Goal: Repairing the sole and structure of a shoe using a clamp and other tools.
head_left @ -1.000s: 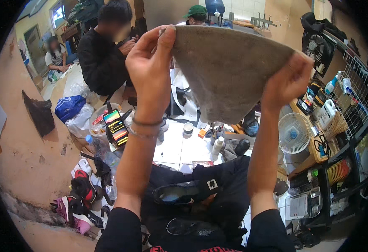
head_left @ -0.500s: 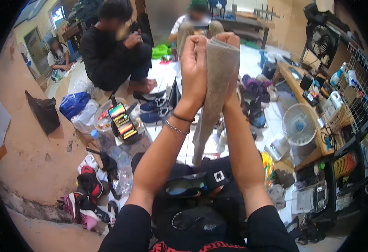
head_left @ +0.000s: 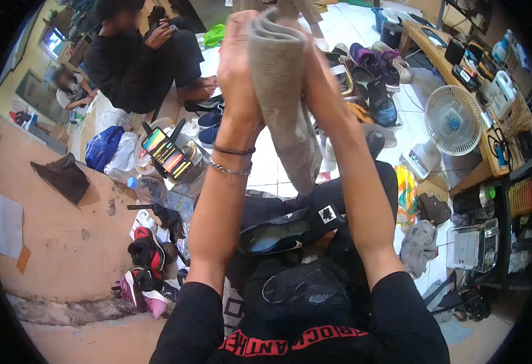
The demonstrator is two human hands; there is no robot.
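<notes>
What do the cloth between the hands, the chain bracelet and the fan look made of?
Cloth: probably textile, matte grey-brown; it folds softly and shows fine ridges, though suede can't be ruled out.
Chain bracelet: likely metal, polished; silvery links catch light.
Fan: probably plastic, smooth and white, judging by the uniform, moulded-looking grille.

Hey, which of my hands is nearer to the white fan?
Right: your right hand, on the right side of the folded cloth, is left of the white fan; your left hand, on the cloth's left side, is farther left.
</notes>
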